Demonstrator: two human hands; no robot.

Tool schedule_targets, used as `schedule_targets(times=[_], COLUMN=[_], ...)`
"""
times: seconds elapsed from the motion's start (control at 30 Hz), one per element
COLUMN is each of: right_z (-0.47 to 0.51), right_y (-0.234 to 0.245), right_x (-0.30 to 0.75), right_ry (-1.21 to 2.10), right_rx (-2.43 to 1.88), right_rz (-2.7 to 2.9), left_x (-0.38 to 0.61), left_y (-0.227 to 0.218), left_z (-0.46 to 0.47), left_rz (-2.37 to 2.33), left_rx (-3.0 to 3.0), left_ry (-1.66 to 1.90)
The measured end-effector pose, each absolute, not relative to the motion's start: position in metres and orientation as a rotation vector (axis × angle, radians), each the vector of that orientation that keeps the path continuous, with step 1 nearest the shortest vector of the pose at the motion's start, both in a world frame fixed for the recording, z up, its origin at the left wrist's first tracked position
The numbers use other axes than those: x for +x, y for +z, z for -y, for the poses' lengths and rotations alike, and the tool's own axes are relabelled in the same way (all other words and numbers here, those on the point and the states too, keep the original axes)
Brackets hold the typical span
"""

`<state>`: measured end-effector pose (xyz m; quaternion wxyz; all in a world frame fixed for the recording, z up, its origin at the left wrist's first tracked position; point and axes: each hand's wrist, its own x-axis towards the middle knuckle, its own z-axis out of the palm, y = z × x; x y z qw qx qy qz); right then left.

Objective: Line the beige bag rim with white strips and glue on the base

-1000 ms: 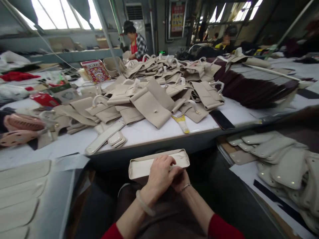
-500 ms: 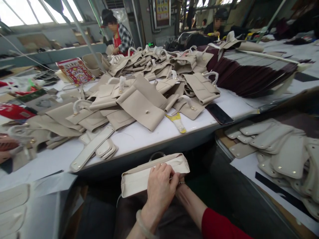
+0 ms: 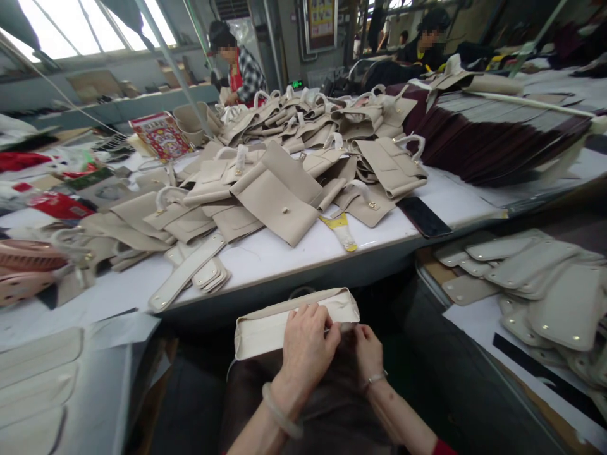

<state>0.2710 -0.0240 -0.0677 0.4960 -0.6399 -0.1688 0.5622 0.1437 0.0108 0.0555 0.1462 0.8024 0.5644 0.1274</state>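
Observation:
A beige bag body (image 3: 265,328), turned so its pale underside and folded rim face up, rests on my lap below the table edge. My left hand (image 3: 307,347) lies over its right half with the fingers curled onto the rim, gripping it. My right hand (image 3: 367,349) sits just to the right, fingertips pinched against the bag's right end. A pale bangle is on my left wrist and a thin bracelet on my right.
The white table (image 3: 284,253) carries a heap of beige bag pieces (image 3: 284,164), long strips (image 3: 187,272), a yellow tube (image 3: 339,230) and a dark phone (image 3: 423,217). Oval beige panels (image 3: 535,284) lie at right, more at lower left. Dark red sheets (image 3: 488,139) are stacked beyond. Two people work far back.
My right hand has come out from behind the left and now shows at the bag's right end. The bag has tilted slightly. The view has shifted a little.

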Motion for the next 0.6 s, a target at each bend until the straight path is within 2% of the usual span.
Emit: schedule_targets(times=[0.07,0.17,0.27,0.4,0.6], right_z=[0.048,0.071,0.073,0.064,0.064], right_y=[-0.042,-0.008,0.006,0.001,-0.004], right_x=[0.285,0.288,0.278,0.267,0.255], right_ry=[1.133,0.619,0.168,-0.056,-0.119], right_rx=[-1.608,-1.494,-1.388,-1.472,-1.48], right_rz=[0.615,1.323,1.823,1.976,2.022], left_x=[0.143,0.143,0.143,0.139,0.119], left_y=[0.055,0.054,0.055,0.06,0.059], left_z=[-0.009,-0.005,0.0,0.006,0.014], left_rz=[-1.637,-1.673,-1.678,-1.672,-1.75], left_rx=[2.308,2.296,2.308,2.372,2.249], left_ry=[0.397,0.438,0.482,0.464,0.523])
